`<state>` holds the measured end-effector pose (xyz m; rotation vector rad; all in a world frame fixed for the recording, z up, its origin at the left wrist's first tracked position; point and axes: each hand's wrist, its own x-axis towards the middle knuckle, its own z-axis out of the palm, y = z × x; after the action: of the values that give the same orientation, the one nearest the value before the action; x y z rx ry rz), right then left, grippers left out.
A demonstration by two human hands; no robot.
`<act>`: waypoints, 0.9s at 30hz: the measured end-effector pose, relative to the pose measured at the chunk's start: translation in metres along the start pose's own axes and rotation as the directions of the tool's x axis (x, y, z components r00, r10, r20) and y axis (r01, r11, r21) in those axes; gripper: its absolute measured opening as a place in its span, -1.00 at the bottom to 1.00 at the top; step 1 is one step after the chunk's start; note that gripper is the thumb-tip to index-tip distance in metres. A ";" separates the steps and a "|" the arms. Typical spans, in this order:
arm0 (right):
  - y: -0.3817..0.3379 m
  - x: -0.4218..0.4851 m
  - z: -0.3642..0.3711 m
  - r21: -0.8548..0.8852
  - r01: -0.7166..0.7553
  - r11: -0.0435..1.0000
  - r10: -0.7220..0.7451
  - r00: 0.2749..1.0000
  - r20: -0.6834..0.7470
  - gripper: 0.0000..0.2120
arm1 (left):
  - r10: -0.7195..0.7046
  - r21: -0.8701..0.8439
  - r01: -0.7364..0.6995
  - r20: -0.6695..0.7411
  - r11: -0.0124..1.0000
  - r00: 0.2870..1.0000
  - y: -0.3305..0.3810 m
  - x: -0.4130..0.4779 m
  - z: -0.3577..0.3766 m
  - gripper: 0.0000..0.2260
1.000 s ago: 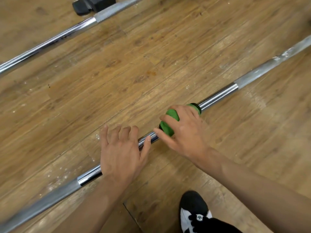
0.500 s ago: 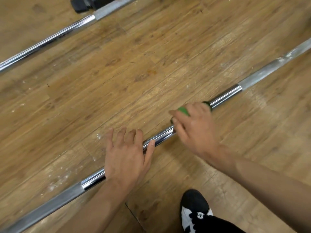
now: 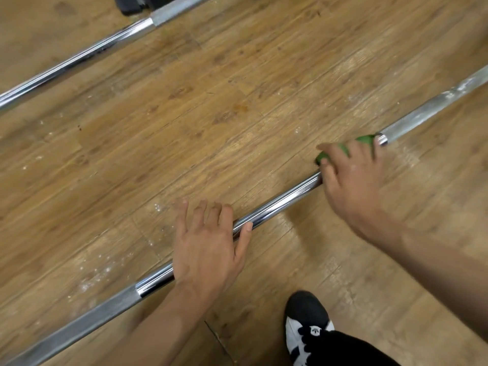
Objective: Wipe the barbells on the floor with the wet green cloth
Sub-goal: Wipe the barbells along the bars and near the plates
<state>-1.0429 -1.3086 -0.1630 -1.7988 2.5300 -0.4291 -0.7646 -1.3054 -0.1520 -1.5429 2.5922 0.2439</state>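
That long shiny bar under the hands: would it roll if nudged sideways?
Likely yes: the barbell is a smooth round rod on a flat wooden floor. The left hand lies flat across it, perhaps to steady it. It looks like chromed metal, so probably stiff, heavy, and slick under the green cloth that the right hand grips.

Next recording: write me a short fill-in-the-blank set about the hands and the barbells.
The right hand grips a ____ cloth on the near barbell.
The left hand lies open on that barbell, holding ____.
The far barbell lies on the ____ floor, touched by neither hand.
Missing: green; nothing; wooden.
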 end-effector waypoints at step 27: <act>-0.022 -0.097 -0.012 0.170 0.569 0.805 -0.593 0.782 0.193 -0.58 | 0.020 -0.082 -0.026 -0.076 0.996 0.997 0.037 -0.051 0.013 -0.52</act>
<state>-0.9913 -1.2226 -0.1611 -2.4002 1.7170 -0.3070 -0.7724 -1.2413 -0.1531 -1.5790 2.6918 0.3053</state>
